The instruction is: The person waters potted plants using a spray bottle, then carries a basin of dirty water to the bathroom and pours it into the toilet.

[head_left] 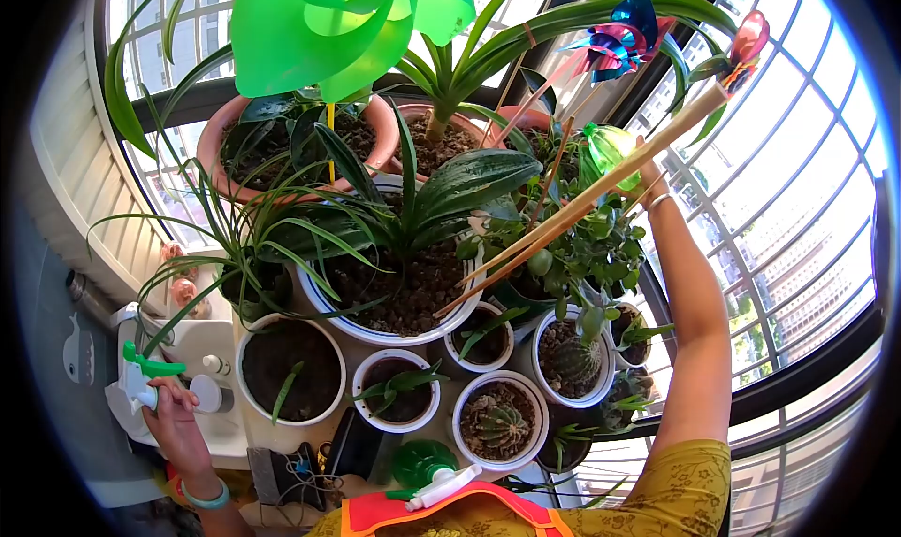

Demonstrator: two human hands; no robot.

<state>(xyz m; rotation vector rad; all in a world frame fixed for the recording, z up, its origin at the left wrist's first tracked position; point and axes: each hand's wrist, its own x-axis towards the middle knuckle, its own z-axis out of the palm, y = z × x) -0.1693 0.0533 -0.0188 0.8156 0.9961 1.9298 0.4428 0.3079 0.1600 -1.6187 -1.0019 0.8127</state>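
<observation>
My left hand [178, 429] is at the lower left, its fingers curled on a white and green trigger spray head [141, 379]. My right arm reaches up to the far right. There my right hand [649, 173] is closed against a green see-through plastic bottle [605, 154], tilted over the leafy plants [572, 255]. A thick wooden stick [610, 180] crosses in front and hides part of that hand. Below my chest, a second green spray bottle [422, 464] with a white nozzle stands among the pots.
Several potted plants crowd the stand, including a large white pot [324, 302], a small cactus pot [500, 421] and a terracotta pot [214, 166]. A green pinwheel [310, 30] rises at the top. Barred windows [779, 208] border the right. A white shelf unit [202, 340] stands left.
</observation>
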